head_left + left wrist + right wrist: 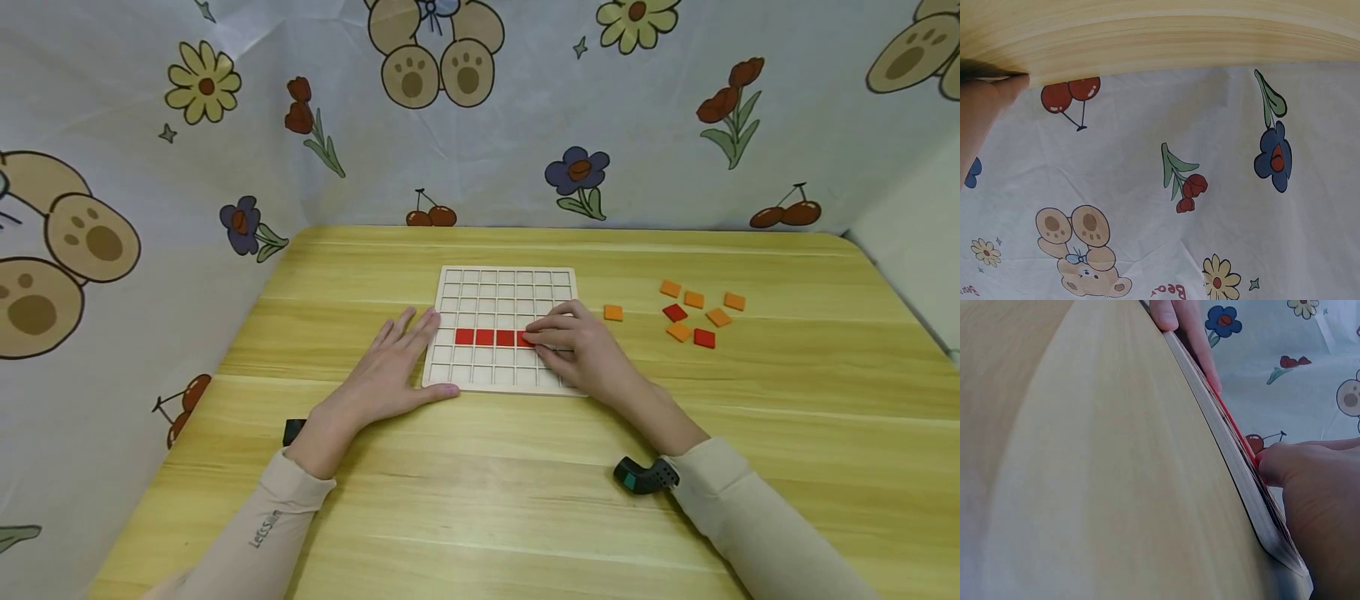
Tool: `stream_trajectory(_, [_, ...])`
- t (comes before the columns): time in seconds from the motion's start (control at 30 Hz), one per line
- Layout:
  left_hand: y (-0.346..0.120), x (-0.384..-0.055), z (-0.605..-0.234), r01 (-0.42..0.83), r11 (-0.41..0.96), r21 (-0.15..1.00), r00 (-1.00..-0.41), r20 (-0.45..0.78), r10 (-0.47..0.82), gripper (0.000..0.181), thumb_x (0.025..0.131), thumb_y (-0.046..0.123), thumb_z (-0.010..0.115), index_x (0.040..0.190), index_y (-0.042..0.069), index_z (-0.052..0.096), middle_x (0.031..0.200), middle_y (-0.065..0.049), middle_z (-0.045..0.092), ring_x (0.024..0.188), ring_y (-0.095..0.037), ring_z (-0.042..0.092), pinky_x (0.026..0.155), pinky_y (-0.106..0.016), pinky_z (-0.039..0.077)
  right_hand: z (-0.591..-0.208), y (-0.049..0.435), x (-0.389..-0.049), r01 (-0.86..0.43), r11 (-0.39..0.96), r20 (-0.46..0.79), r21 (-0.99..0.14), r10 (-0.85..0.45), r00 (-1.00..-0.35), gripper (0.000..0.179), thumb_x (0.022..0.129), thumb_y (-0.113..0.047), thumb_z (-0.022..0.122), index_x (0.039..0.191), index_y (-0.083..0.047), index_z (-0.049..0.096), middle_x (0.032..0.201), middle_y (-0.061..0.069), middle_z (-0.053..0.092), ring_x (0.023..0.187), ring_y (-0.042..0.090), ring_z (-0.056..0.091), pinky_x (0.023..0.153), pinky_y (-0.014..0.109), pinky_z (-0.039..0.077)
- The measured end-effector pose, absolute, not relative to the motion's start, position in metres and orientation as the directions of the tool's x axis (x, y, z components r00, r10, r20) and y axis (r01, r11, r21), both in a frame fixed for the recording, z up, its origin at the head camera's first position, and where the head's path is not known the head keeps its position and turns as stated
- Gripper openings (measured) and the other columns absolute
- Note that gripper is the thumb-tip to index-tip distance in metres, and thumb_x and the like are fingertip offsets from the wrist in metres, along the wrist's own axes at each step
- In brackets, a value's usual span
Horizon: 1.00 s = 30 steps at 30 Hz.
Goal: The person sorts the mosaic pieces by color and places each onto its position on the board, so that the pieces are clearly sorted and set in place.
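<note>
A pale wooden grid board [506,287] lies on the table. In one of its rows sit three red square tiles [484,337], side by side. My right hand [581,346] reaches over the board's right side, with thumb and fingertips pinching another red tile [524,339] at the right end of that row; the fingers partly cover it. In the right wrist view, a fingertip meets the red edge just above the board's rim [1229,456]. My left hand [390,367] rests at the board's left edge, fingers stretched out, thumb along the front left corner.
To the right of the board lies a lone orange tile [613,312]. Farther right are several scattered orange tiles [693,299] and two red ones [704,338]. The wooden table [465,483] meets a patterned cloth [495,158] at its back and left.
</note>
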<state>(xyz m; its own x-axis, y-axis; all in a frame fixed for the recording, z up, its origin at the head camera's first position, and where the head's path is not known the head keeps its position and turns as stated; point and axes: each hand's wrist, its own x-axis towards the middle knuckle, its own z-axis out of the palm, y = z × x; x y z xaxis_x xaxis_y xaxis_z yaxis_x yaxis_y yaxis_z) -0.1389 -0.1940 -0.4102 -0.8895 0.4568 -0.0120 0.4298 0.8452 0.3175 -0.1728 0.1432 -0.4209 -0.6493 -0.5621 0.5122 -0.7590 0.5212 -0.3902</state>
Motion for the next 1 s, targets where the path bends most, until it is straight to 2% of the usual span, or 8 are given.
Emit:
stream_trajectory(0.2, [-0.193, -0.139, -0.41, 0.432, 0.845, 0.316, -0.889, -0.012, 0.459, 0.113, 0.091, 0.076, 0.063, 0.171, 0.014, 0.012, 0.179, -0.003, 0.011, 0.165, -0.033, 0.003, 0.134, -0.056, 0.005, -0.425, 0.145, -0.172, -0.764, 0.505, 0.538, -0.402, -0.545, -0.644, 0.022, 0.092, -0.005, 0.078, 0.113, -0.007, 0.083, 0.118, 0.009, 0.079, 0.112, 0.03, 0.061, 0.093, 0.045, 0.051])
stream_trajectory(0.4, [-0.193, -0.139, -0.41, 0.429, 0.845, 0.318, -0.889, -0.018, 0.458, 0.113, 0.091, 0.077, 0.062, 0.171, 0.014, 0.012, 0.179, -0.002, 0.009, 0.166, -0.032, 0.002, 0.134, -0.055, 0.004, -0.428, 0.149, -0.171, -0.73, 0.533, 0.56, -0.429, -0.477, -0.677, 0.023, 0.091, -0.006, 0.078, 0.114, -0.007, 0.083, 0.118, 0.007, 0.079, 0.115, 0.028, 0.06, 0.094, 0.044, 0.052])
stream_trajectory(0.53, [-0.193, -0.14, -0.409, 0.424, 0.848, 0.319, -0.891, -0.023, 0.454, 0.114, 0.091, 0.078, 0.061, 0.171, 0.015, 0.012, 0.179, -0.001, 0.009, 0.166, -0.031, 0.002, 0.134, -0.054, 0.003, -0.428, 0.157, -0.172, -0.701, 0.554, 0.564, -0.449, -0.434, -0.703, 0.026, 0.091, -0.004, 0.078, 0.116, -0.008, 0.081, 0.117, 0.006, 0.079, 0.114, 0.027, 0.06, 0.088, 0.04, 0.052])
stream_trajectory(0.73, [-0.194, -0.139, -0.409, 0.424, 0.846, 0.323, -0.89, -0.023, 0.455, 0.114, 0.091, 0.078, 0.061, 0.171, 0.014, 0.012, 0.179, -0.002, 0.009, 0.166, -0.032, 0.002, 0.134, -0.054, 0.003, -0.429, 0.181, -0.178, -0.648, 0.604, 0.604, -0.463, -0.32, -0.73, 0.025, 0.088, 0.0, 0.079, 0.112, -0.005, 0.081, 0.112, 0.011, 0.079, 0.108, 0.03, 0.06, 0.089, 0.04, 0.05])
stream_trajectory(1.0, [-0.193, -0.139, -0.41, 0.428, 0.841, 0.33, -0.889, -0.013, 0.458, 0.114, 0.09, 0.078, 0.062, 0.171, 0.014, 0.012, 0.179, -0.002, 0.009, 0.165, -0.032, 0.002, 0.134, -0.055, 0.002, -0.428, 0.22, -0.181, -0.544, 0.707, 0.627, -0.452, -0.183, -0.757, 0.021, 0.087, -0.002, 0.081, 0.108, -0.002, 0.08, 0.103, 0.015, 0.08, 0.1, 0.035, 0.061, 0.081, 0.042, 0.046])
